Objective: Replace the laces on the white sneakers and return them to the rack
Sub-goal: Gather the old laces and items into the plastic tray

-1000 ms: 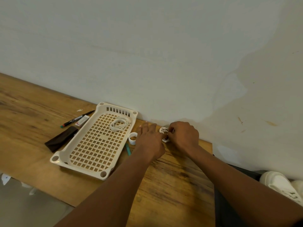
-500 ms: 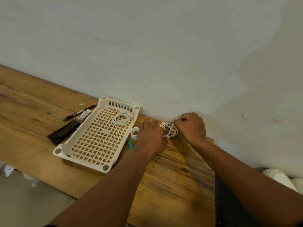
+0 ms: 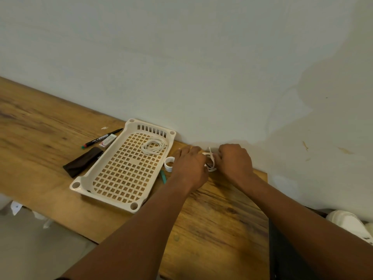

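Your right hand [image 3: 235, 161] is curled into a fist around a bundled white flat shoelace [image 3: 211, 161], and your left hand [image 3: 189, 165] lies just beside it with fingers mostly straight, its inner edge touching the same bundle; you hold the lace between both hands, low over the wooden counter [image 3: 212, 219], close to the pale wall. Just left of your left hand sits a small white ring-shaped roll [image 3: 169, 163], with a teal pen-like stick [image 3: 163, 176] near your wrist. Further left lies the cream plastic lattice tray [image 3: 125, 170], holding a second coiled white shoelace [image 3: 153, 146]. A white sneaker [image 3: 351, 225] shows well to the right of your right forearm, below counter level.
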The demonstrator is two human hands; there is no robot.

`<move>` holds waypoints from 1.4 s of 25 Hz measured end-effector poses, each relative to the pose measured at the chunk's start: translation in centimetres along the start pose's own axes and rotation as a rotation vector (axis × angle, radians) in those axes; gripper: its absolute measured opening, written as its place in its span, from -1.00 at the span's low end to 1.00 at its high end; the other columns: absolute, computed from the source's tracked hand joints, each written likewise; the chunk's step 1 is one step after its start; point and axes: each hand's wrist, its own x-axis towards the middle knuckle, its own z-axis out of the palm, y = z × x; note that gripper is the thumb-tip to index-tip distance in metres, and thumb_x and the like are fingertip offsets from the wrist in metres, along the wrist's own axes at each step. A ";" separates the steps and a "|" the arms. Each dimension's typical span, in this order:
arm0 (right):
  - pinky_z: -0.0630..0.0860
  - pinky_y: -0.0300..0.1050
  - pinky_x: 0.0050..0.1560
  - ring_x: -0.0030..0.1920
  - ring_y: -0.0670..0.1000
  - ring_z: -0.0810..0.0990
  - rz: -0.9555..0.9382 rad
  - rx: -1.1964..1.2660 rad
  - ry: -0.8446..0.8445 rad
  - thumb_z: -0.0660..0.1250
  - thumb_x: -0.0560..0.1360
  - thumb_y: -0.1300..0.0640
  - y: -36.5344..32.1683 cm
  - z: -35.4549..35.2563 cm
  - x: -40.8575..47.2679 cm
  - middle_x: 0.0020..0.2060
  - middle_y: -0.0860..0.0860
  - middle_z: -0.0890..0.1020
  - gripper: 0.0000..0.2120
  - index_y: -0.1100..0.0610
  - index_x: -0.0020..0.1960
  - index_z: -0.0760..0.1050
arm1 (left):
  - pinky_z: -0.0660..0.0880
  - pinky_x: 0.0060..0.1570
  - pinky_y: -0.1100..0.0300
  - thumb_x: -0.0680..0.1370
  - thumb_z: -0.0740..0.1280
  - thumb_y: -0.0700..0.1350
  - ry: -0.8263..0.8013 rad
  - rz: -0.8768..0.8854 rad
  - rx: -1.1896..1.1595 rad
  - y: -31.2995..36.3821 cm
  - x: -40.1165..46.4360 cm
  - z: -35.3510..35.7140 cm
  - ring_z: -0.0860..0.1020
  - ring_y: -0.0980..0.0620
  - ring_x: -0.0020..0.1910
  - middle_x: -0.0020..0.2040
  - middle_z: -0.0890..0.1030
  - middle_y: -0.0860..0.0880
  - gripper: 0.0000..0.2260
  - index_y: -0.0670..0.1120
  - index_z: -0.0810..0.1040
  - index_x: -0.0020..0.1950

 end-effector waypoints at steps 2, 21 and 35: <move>0.50 -0.12 -0.28 -0.30 0.04 0.57 0.080 0.052 -0.038 0.39 0.58 -0.17 0.3 0.2 -0.1 -0.37 -0.04 0.49 -0.66 0.06 -0.21 0.50 | 0.23 0.50 -0.06 0.57 0.39 0.00 0.045 -0.009 0.000 0.2 0.0 -0.5 0.37 -0.08 0.46 0.43 0.50 0.00 -0.67 0.12 0.62 0.34; 0.72 -0.02 -0.21 -0.38 0.01 0.70 0.155 0.443 -0.111 0.57 0.47 0.16 -4.4 -3.5 1.7 -0.32 0.02 0.70 -0.89 0.15 -0.22 0.72 | 0.40 0.37 -0.19 0.53 0.34 0.01 -0.051 -0.707 -0.110 -8.6 -5.4 -7.7 0.40 -0.24 0.39 0.43 0.38 -0.19 -0.49 -0.14 0.35 0.43; 0.60 -0.06 -0.19 -0.17 0.12 0.71 -0.148 0.352 -0.215 0.59 0.43 0.16 -22.2 2.6 11.9 -0.20 0.10 0.73 -0.88 0.21 -0.12 0.72 | -0.06 0.59 -0.23 0.55 0.32 0.17 -0.097 -0.597 -0.187 -9.0 -4.7 -6.0 -0.01 -0.25 0.63 0.66 0.07 -0.17 -0.31 -0.10 0.24 0.60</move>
